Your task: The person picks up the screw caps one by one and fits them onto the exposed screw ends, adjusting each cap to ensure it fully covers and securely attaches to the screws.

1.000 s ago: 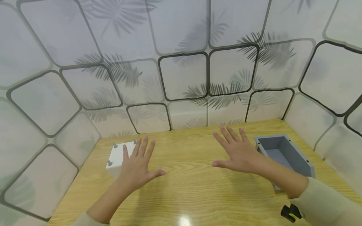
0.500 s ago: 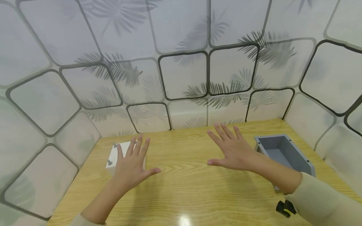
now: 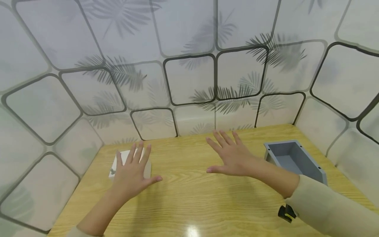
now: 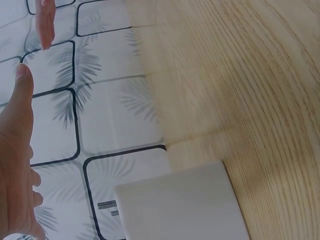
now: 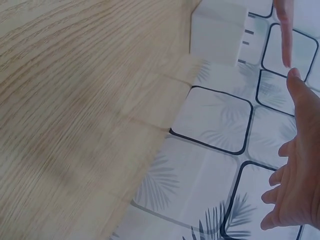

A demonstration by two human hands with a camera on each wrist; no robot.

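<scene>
My left hand (image 3: 130, 176) hovers with spread fingers above the left part of the table, holding nothing. It partly covers a white box (image 3: 148, 168) with small grey pegs on its top. In the left wrist view the white box (image 4: 182, 205) stands below and apart from that hand. Over the middle right of the table, my right hand (image 3: 232, 159) is also raised, its fingers spread and its thumb pointing left. Nothing is in it. Behind its forearm lies a grey open bin (image 3: 299, 161), partly hidden by the arm.
Under both hands runs a wooden table (image 3: 183, 191). A patterned curtain-like wall (image 3: 192, 82) encloses it at the back and sides. Below the right sleeve shows a small black object (image 3: 286, 213) with a yellow mark.
Both hands have drifted left, still spread and raised. The small black object has shifted left along with the right sleeve. The white box and the grey bin stay in place.
</scene>
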